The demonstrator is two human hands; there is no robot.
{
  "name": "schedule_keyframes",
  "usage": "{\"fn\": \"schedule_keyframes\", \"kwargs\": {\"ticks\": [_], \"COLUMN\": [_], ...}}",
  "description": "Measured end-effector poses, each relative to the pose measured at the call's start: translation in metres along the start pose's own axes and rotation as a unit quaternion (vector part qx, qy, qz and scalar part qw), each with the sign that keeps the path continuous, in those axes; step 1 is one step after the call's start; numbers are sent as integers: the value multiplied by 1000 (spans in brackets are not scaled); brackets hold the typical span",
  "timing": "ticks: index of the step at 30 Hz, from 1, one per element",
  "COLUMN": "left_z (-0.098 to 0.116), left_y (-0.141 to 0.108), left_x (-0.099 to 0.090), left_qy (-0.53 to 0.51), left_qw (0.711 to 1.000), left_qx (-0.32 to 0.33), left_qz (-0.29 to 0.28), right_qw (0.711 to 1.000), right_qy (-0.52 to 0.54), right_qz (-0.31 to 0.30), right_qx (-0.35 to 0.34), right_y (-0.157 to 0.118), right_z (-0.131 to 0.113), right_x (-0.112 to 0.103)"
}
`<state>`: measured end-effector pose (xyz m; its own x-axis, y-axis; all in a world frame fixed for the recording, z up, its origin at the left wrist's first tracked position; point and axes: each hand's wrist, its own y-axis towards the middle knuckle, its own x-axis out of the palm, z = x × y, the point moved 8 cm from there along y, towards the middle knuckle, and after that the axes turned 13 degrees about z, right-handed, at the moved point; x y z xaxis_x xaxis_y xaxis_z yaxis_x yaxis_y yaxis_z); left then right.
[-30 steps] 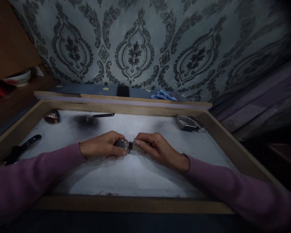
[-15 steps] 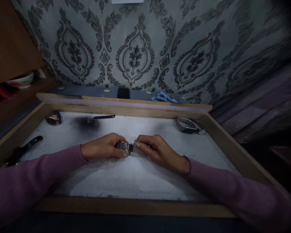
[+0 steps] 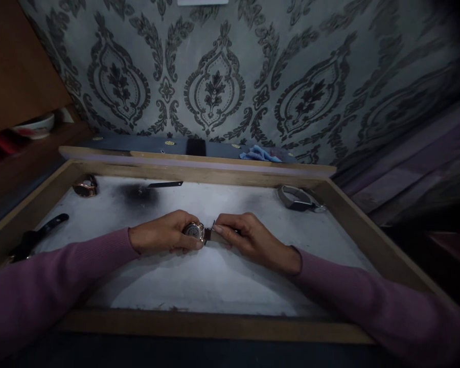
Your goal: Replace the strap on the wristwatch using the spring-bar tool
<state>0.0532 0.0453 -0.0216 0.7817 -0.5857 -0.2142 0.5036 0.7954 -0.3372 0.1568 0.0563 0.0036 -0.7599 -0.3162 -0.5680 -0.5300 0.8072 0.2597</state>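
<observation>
A wristwatch (image 3: 193, 231) with a round dial and shiny metal case is held face up near the middle of the white-floored tray. My left hand (image 3: 166, 232) is closed around the case, thumb along its lower edge. From the case a short dark brown strap (image 3: 208, 234) runs right, into the fingers of my right hand (image 3: 249, 237). These are pinched together on the strap, with thumb and forefinger close to the case. A thin greyish edge shows under the right fingertips; its kind is unclear. The rest of the strap is hidden by the hand.
The wooden tray (image 3: 214, 326) has raised sides. Inside lie a rose-gold watch (image 3: 85, 186), a black-strapped watch (image 3: 38, 236), a dark flat blade-like strip (image 3: 165, 184) and a silver-grey watch (image 3: 297, 198). Behind the rim are a blue cloth (image 3: 259, 153) and a dark rectangular object (image 3: 196, 147).
Both hands and the watch stay nearly in place, with the same grip. The view has shifted very slightly.
</observation>
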Motion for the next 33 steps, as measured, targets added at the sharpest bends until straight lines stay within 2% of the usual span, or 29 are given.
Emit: {"fn": "schedule_keyframes", "kwargs": {"ticks": [33], "left_z": [2], "left_y": [-1], "left_x": [2], "left_qy": [7], "left_qw": [1000], "left_qx": [3], "left_qz": [-17], "right_qw": [1000], "right_qy": [-6], "right_qz": [-10], "right_qx": [-11], "right_y": [0], "right_z": [-3], "right_x": [1]}}
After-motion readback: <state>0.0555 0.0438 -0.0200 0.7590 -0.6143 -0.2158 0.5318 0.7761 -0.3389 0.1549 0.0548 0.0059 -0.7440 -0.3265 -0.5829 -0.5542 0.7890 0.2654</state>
